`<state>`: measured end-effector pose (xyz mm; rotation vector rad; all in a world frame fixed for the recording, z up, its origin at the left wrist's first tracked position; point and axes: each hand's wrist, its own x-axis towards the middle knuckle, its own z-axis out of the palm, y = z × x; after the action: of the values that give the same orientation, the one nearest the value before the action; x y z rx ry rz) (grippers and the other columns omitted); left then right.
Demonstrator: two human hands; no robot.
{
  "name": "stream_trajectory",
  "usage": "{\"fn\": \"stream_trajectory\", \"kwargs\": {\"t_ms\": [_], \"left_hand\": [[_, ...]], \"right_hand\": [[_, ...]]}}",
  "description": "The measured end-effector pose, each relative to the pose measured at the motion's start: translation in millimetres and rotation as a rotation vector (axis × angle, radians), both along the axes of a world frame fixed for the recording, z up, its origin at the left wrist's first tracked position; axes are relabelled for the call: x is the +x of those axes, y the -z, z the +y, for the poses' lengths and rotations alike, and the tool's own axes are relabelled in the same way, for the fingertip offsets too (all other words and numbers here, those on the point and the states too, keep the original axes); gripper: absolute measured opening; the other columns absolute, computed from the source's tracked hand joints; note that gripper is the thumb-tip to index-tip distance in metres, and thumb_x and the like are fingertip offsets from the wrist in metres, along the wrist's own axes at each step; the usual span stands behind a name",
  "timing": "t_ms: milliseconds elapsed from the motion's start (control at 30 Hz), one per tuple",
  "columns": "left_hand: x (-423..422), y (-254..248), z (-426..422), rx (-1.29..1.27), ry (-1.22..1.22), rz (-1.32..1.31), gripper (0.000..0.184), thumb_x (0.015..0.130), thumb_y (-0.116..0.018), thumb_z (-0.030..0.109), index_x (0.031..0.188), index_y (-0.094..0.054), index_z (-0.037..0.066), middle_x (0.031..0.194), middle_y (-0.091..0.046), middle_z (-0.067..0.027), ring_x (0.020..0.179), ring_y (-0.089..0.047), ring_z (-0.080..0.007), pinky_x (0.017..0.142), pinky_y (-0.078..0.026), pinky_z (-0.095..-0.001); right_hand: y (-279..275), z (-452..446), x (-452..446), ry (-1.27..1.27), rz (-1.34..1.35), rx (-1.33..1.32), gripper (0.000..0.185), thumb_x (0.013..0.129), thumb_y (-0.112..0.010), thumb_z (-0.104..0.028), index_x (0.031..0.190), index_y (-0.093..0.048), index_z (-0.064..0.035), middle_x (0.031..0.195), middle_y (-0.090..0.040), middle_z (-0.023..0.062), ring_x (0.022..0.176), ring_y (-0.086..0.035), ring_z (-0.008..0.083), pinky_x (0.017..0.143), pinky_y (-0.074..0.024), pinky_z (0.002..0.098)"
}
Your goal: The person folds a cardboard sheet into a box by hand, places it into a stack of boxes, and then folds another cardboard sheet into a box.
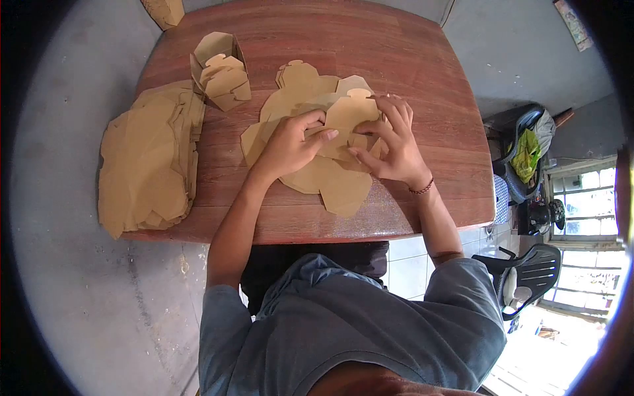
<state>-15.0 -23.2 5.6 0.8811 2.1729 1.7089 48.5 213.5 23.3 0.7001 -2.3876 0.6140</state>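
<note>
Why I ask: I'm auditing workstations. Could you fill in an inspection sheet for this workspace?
Surface: reddish-brown table.
Job's things: partly folded cardboard piece over flat pieces; open box and cardboard stack at left.
Clutter: yellow-green bag, off the table at right.
Hands: left hand and right hand both hold the cardboard piece.
Cables: thin dark line at the wall, perhaps a cable.
Surroundings: grey wall, black chair, bright windows.
</note>
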Motion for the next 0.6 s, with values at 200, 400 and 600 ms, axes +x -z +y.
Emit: {"fn": "stream_trajectory", "kwargs": {"t_ms": [200,400,600], "left_hand": [[2,-4,-6,-0.125,-0.024,0.315,0.02,0.093,-0.074,0.018,0.095,-0.065,-0.001,0.08,-0.068,-0.0135,0.068,-0.064,-0.0221,0.063,-0.048,-0.0346],[6,6,3,-0.028,-0.064,0.633,0.014,0.089,-0.072,0.013,0.093,-0.067,0.001,0.077,-0.068,-0.0156,0.072,-0.067,-0.0337,0.063,-0.051,-0.0436],[9,6,4,-0.058,-0.03,0.675,0.011,0.085,-0.074,0.01,0.092,-0.068,0.003,0.08,-0.07,-0.0128,0.07,-0.068,-0.0316,0.065,-0.053,-0.0434]], "right_hand": [[-12,11,7,-0.032,-0.219,-0.294,0.065,0.07,-0.091,-0.023,0.125,-0.062,-0.0051,0.117,-0.065,0.0166,0.104,-0.063,0.0336,0.093,-0.0498,0.0427],[-31,18,13,0.028,-0.474,-0.053,0.056,0.067,-0.091,-0.024,0.114,-0.069,-0.0028,0.085,-0.071,0.0128,0.079,-0.067,0.0304,0.078,-0.0538,0.0377],[-10,10,7,-0.046,-0.263,0.086,0.022,0.067,-0.084,-0.016,0.083,-0.076,-0.0032,0.069,-0.067,0.0118,0.072,-0.065,0.0287,0.082,-0.0512,0.0389]]}}
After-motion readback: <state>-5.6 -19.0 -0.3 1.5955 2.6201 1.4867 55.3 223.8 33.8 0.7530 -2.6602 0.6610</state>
